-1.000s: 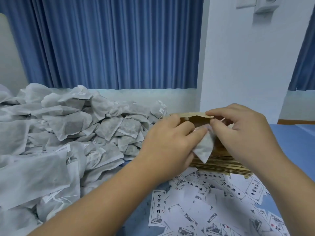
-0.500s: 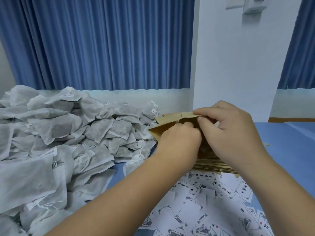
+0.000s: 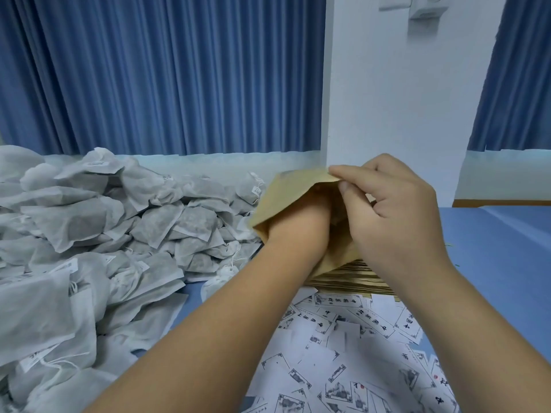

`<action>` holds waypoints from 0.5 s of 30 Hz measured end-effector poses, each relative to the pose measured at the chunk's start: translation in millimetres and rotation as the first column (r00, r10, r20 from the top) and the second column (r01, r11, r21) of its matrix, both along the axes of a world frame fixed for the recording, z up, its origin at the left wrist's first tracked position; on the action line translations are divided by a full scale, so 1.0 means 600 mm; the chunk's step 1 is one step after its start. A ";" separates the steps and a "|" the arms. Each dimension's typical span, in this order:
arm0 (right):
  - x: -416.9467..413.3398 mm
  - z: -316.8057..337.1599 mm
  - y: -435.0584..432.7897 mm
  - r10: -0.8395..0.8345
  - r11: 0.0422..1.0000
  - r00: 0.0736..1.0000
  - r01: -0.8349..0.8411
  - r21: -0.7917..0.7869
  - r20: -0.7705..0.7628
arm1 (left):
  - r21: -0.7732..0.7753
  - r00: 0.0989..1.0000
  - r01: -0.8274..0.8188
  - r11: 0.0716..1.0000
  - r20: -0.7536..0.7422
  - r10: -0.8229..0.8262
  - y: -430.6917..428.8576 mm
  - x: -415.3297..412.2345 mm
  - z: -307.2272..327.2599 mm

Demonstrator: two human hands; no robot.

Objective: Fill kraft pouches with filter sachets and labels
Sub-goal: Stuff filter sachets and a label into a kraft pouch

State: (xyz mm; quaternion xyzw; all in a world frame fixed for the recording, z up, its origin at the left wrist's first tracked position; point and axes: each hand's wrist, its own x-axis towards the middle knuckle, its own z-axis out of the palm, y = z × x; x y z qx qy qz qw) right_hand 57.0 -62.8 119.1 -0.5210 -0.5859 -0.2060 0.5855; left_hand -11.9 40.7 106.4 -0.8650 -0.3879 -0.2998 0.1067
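While the thumb and forefinger of the right hand (image 3: 396, 216) pinch the top edge of the brown paper pouch (image 3: 286, 192), the rest of its fingers (image 3: 383, 171) curl loosely behind. The left hand (image 3: 301, 216) is shoved into the pouch's open mouth pretty much up to the wrist, so its fingers are hidden. Honestly can't tell if they're gripping anything in there.

The pouch is tilted and held up just above a flat stack of pouches (image 3: 348, 277) in the middle of the blue table (image 3: 492, 248). Just nearer than that stack, printed labels (image 3: 337, 347) lie scattered in a loose overlapping mess under both forearms. Over on the left is a big heap of white sachets (image 3: 104, 234) with strings and little tags, reaching right up beside the pouch. Behind it all hangs a blue curtain (image 3: 164, 76), with a white wall (image 3: 402, 99) to its right.
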 end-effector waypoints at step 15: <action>0.057 -0.017 0.021 -0.149 0.982 0.988 0.143 -0.122 -0.043 | 0.203 0.888 0.170 0.964 0.392 -0.239 -0.074 -0.112 0.025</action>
